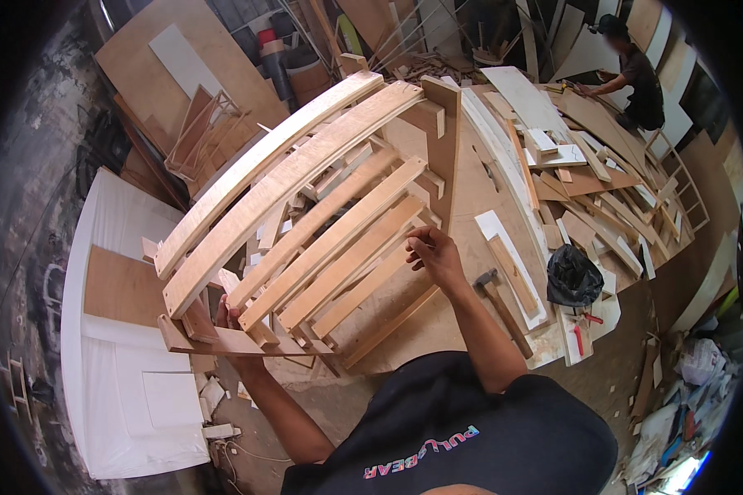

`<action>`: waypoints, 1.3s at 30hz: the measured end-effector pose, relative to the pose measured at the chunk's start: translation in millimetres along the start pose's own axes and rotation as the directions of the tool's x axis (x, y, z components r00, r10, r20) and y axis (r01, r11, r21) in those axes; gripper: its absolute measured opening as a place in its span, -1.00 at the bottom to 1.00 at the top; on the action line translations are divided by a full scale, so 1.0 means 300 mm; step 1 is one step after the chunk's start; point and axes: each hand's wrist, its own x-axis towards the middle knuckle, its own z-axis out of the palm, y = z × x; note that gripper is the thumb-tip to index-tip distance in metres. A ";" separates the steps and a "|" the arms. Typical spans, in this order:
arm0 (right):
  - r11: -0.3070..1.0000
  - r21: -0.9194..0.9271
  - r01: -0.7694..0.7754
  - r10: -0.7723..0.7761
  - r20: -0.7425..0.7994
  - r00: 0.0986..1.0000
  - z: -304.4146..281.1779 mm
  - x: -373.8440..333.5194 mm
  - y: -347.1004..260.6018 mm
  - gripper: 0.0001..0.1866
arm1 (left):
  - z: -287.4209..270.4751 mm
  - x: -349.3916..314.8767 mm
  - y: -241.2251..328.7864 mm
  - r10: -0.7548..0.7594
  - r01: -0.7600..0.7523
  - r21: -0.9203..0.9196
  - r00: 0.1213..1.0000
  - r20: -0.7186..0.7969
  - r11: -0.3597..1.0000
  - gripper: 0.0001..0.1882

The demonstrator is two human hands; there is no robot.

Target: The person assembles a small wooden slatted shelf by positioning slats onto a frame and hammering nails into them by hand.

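Far left: white-covered panel (132, 396) leans at a slant. Left hand (233, 318) is at the near-left corner of the slatted wooden frame (334, 242), by its lower rail (215, 341); fingers partly hidden by wood, so cannot tell how closed. Frame stands tilted over the worktable (468, 206), curved slats on its upper side. Right hand (435, 257) is near the right slat ends, fingers loosely curled; cannot tell whether the tips hold anything. Right of it, hammer (504, 312) lies near black plastic bag (575, 276). Upper right: co-worker (642, 82) bends over boards.
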 end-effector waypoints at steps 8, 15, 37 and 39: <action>0.997 -0.079 -0.008 0.004 -0.044 0.999 -0.017 0.002 0.009 -0.80 | -0.016 0.005 0.003 -0.002 0.001 0.025 1.000 0.020 1.000 -0.44; 0.987 0.098 0.131 -0.082 -0.397 0.914 -0.061 0.059 -0.017 -0.83 | -0.020 0.016 0.031 -0.079 0.076 0.058 0.996 0.041 0.995 -0.43; 0.960 0.226 0.163 -0.248 0.424 0.871 -0.211 0.520 -0.325 -0.33 | 0.028 0.000 0.071 0.115 -0.116 0.192 0.993 0.017 0.975 -0.54; 0.963 0.196 0.187 -0.251 0.384 0.889 -0.199 0.500 -0.320 -0.28 | 0.025 0.000 0.064 0.141 -0.141 0.194 0.990 0.011 0.971 -0.54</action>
